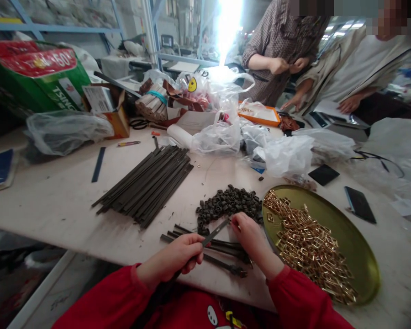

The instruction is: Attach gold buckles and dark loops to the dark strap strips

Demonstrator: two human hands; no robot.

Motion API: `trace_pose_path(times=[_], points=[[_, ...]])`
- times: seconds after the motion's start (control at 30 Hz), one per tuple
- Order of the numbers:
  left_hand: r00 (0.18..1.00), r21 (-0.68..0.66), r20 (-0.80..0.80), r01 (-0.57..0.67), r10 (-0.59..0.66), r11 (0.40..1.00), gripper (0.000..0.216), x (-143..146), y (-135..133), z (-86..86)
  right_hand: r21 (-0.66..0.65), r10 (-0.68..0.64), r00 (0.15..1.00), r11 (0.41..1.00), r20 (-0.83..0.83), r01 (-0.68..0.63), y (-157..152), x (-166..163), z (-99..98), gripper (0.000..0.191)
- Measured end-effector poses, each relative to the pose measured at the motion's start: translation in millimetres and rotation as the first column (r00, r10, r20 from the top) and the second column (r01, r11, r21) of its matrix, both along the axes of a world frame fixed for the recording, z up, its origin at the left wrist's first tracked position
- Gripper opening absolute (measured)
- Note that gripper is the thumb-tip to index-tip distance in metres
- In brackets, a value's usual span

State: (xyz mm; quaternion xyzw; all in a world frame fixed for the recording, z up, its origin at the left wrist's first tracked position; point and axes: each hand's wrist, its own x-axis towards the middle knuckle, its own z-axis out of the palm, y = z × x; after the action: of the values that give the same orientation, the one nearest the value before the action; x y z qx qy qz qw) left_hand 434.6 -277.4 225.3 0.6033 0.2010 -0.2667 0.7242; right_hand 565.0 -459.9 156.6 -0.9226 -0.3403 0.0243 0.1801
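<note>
We judge the work to be at an early stage, with one piece in hand and most of the supply unused. Taking the round gold tray (366,256) as our landmark, the dark strap (214,234) being worked lies to its left, held between our two hands; a narrow slot shows near its far end. Our left hand (178,256) has its fingers curled closed around the strap's length, while our right hand (248,230), nearer the tray, brings thumb and fingertips narrowly together at the strap's tip; we cannot tell whether a small part is pinched there too. Just left of the tray's near part, under and beside our hands, lies a small group of loose straps (221,263). At least one of these ends in a thicker, bunched tip, which we take to be a fitted or folded end, so a few pieces may already be done, though the detail is too small to confirm. Much seems left: a large stack of flat straps (145,183) lies well to the left of the tray, a heap of small dark loops (226,203) sits just beside its left edge, and many gold rectangular buckles (304,242) are spread inside it. The buckle appears not yet seated on the strap we hold, but our right fingers partly hide that end.
</note>
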Motion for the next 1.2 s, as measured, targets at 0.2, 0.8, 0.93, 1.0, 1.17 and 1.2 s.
trace_pose_path(times=[0.2, 0.8, 0.93, 1.0, 1.17, 1.2], points=[[0.972, 0.360, 0.234, -0.110, 0.025, 0.926, 0.039, -3, 1, -2.3, 0.130, -0.023, 0.995, 0.991, -0.093, 0.035, -5, -2, 2.5, 0.023], [0.940, 0.556, 0.333, -0.130, -0.077, 0.821, 0.032, -20, -11, -1.5, 0.524, 0.179, 0.551, 0.632, -0.815, 0.571, -8, -30, 24.5, 0.034], [0.956, 0.521, 0.247, 0.006, -0.158, 0.854, 0.030, -17, -21, -2.6, 0.497, 0.256, 0.430, 0.543, -0.866, 0.677, -10, -47, 28.5, 0.035], [0.944, 0.509, 0.271, 0.027, -0.190, 0.860, 0.030, -14, -27, -1.7, 0.480, 0.295, 0.379, 0.517, -0.877, 0.709, -9, -53, 29.5, 0.033], [0.920, 0.610, 0.332, -0.043, -0.206, 0.791, 0.031, -6, -34, 5.4, 0.473, 0.350, 0.339, 0.445, -0.873, 0.760, -11, -61, 31.6, 0.032], [0.914, 0.628, 0.335, -0.036, -0.228, 0.777, 0.030, -6, -34, 6.6, 0.481, 0.351, 0.345, 0.458, -0.870, 0.748, -12, -61, 31.7, 0.031]])
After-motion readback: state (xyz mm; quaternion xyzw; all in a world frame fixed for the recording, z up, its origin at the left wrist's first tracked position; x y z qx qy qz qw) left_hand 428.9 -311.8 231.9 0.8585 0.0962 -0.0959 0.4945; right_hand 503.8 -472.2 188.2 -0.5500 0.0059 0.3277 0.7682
